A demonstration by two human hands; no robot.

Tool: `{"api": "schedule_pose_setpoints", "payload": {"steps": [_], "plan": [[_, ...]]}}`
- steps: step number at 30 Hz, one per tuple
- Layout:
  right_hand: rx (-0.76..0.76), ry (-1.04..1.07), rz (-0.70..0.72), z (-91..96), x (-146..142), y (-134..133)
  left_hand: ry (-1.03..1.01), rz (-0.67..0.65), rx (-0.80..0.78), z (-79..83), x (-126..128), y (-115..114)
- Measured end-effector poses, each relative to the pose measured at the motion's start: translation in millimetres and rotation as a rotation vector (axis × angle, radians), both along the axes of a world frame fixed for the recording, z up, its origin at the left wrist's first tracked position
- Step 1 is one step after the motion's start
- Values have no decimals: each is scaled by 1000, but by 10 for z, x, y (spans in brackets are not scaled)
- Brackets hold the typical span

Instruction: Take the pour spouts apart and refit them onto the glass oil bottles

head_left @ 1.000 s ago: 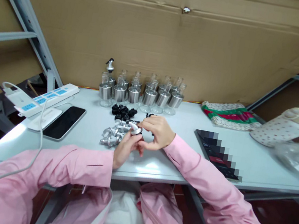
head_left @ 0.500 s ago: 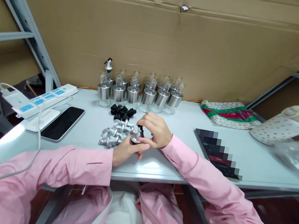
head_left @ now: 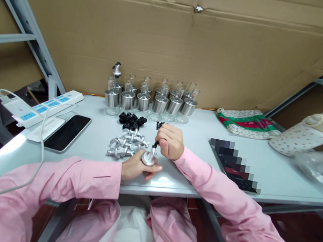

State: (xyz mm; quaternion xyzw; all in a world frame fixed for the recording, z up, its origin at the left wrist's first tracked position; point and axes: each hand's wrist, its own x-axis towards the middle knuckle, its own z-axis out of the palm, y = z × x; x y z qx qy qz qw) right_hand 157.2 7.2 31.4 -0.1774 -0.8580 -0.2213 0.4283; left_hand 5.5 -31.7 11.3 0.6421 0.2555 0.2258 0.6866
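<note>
While my left hand [head_left: 132,167] holds a silver spout [head_left: 147,159] above the near edge of the surface [head_left: 190,172], its fingers are wrapped around the piece, with the round flange showing on top. My right hand [head_left: 174,143] is curled at the black tip [head_left: 155,145] of that spout; I cannot tell whether its fingers pinch the tip or only touch it.

Caution: smooth metal probably offers little friction, so a loose left grip could let the spout twist or drop. Uneven sideways force at the tip could tilt it. A dropped spout could vanish into the pile of silver spouts [head_left: 125,146] just beside my left hand (all look alike and lie tangled).

Materials: the spouts are shiny, with slim stems and disc-shaped flanges. Behind them, the black stoppers [head_left: 132,121] are dark and ridged, likely rubber or plastic. Farther back, the bottles [head_left: 143,103] combine clear glass necks with silver metal sleeves; they stand close together, so one knock could topple several.
</note>
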Motion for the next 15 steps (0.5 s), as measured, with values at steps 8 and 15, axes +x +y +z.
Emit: {"api": "schedule_pose_setpoints", "payload": {"steps": [8, 15], "plan": [[-360, 287, -258, 127, 185, 210, -51, 46, -45, -52, 26, -9], [-775, 139, -503, 46, 589, 553, -47, 54, -64, -66, 24, -6]]}}
